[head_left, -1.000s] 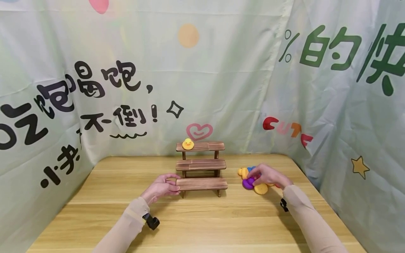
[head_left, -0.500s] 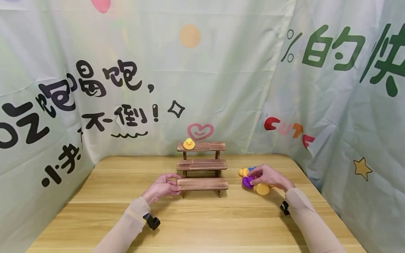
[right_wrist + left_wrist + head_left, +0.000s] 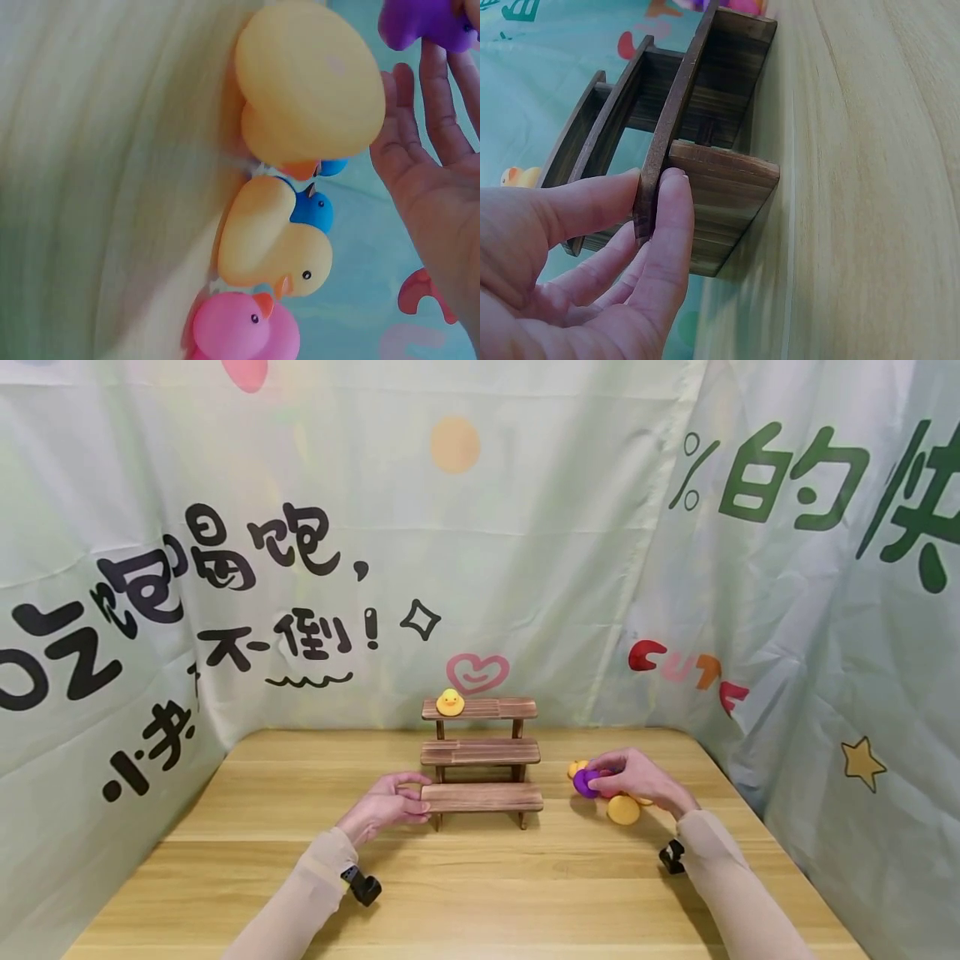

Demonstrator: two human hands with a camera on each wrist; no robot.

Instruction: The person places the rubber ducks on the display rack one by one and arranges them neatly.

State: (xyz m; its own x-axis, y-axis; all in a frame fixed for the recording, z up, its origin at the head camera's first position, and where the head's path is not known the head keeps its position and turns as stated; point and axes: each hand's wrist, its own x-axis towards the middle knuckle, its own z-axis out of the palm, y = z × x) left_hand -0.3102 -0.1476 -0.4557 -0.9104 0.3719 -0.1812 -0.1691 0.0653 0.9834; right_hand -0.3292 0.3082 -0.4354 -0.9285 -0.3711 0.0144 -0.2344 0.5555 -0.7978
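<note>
Inside the grip of the right hand (image 3: pixel 636 779) is a purple duck (image 3: pixel 585 783), pinched and looking held up off the surface (image 3: pixel 487 893). I can't tell which way its long side runs. From this grip, the wooden stand (image 3: pixel 480 752) lies at nine o'clock, near but not touching. Its three long boards run from nine to three, so their three o'clock ends point toward the purple duck. The left hand (image 3: pixel 386 802) is nearer the stand: its grip is narrow, pinching the nine o'clock end of the lowest board (image 3: pixel 482 797). Up on the top board (image 3: pixel 498 707), a little yellow duck (image 3: pixel 450 702) sits near the nine o'clock end. At four o'clock from the purple duck, a tipped yellow duck (image 3: pixel 311 82) shows its flat bottom. Close by are another yellow duck (image 3: pixel 270 240), a partly hidden blue duck (image 3: pixel 319 212) and a pink duck (image 3: pixel 225 330).
</note>
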